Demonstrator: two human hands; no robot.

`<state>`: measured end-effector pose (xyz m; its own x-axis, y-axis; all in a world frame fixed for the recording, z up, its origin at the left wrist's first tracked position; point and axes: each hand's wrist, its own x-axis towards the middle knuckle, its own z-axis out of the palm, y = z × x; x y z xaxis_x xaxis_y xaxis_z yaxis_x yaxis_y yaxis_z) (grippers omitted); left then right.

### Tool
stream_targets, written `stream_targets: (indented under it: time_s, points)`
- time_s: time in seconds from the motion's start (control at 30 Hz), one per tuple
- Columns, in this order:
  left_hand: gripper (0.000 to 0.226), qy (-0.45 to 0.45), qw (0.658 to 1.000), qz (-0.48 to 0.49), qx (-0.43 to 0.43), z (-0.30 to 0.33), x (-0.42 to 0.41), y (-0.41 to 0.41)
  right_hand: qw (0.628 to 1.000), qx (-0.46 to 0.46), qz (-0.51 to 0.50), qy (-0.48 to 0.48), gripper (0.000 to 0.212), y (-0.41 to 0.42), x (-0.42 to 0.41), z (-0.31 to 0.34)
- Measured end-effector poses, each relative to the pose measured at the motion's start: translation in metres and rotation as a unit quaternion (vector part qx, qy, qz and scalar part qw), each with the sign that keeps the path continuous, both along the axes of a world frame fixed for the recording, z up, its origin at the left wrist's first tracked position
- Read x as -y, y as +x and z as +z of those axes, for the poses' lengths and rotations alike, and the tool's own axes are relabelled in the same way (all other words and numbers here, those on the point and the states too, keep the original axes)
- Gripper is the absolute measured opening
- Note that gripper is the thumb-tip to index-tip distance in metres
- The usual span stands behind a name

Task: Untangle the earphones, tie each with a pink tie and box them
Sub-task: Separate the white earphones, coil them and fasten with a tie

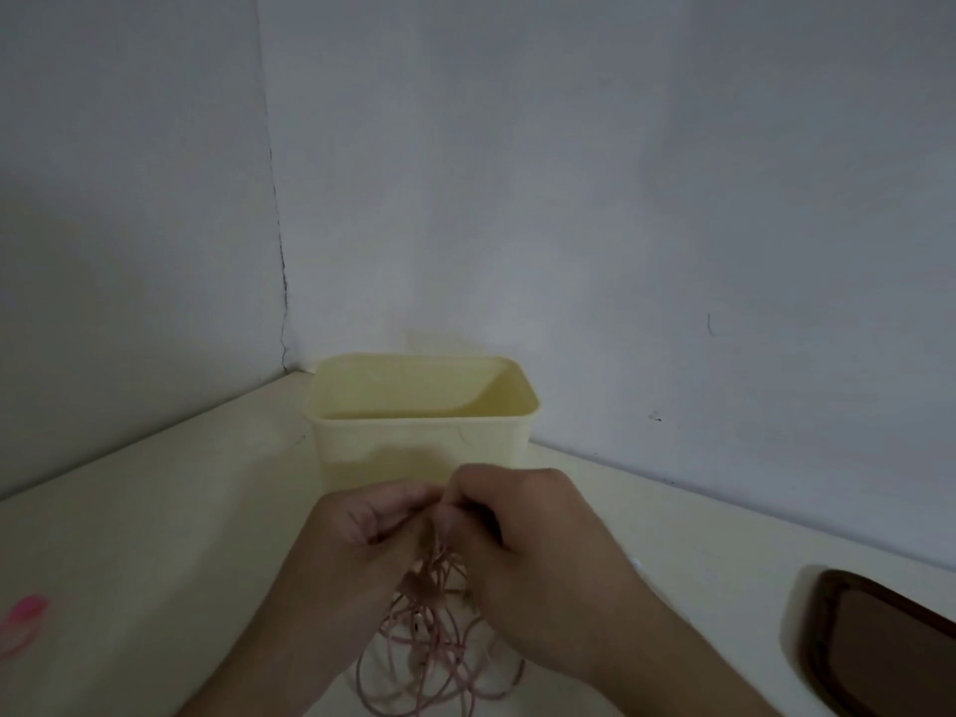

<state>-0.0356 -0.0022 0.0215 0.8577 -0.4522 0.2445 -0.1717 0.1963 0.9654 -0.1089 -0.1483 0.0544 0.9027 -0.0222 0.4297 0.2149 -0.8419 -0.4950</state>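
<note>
A blurred pink bundle [23,624], probably the ties, is seen at the far left edge of the counter [155,535], well apart from the work. The left hand [357,530] is held in front of the cream box [421,437], fingers curled, its grip pinching the pink earphones [429,628] at the top of the tangle. The right hand [522,530] is touching the left, its grip likewise closed on the cord at the same spot. Loops hang below both hands, down to the counter. The box is open, and nothing can be seen inside it. A dark lid [879,649] lies at the right.

Risks, as judged: knots could be tightened if the pinched strands are pulled apart hard; thin cord could be kinked. Hanging loops could be re-snagged on each other. The ties would require a long reach.
</note>
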Motion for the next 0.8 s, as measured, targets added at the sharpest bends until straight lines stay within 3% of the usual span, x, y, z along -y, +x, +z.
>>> stream_targets:
  time_s: [0.2,0.37,0.43,0.63,0.8]
  points:
    - [0.015,-0.018,0.994,-0.100,-0.031,0.005,-0.006,-0.001,0.994,0.045,-0.050,0.081,0.019,0.003,0.010,0.004]
    - [0.066,-0.091,0.981,-0.138,-0.101,0.001,-0.011,0.003,0.991,0.026,-0.040,0.122,0.021,0.007,0.009,-0.003]
    - [0.072,-0.132,0.977,-0.127,-0.109,0.001,-0.011,0.003,0.993,0.016,-0.034,0.113,0.018,0.009,0.006,-0.007]
    - [0.034,-0.202,0.972,-0.042,-0.112,0.003,-0.010,0.006,0.998,-0.049,0.021,0.036,0.015,0.006,-0.007,-0.014]
    - [0.027,-0.060,0.998,0.029,0.000,-0.001,-0.003,0.007,0.997,-0.056,0.043,-0.015,0.022,0.002,-0.005,-0.005]
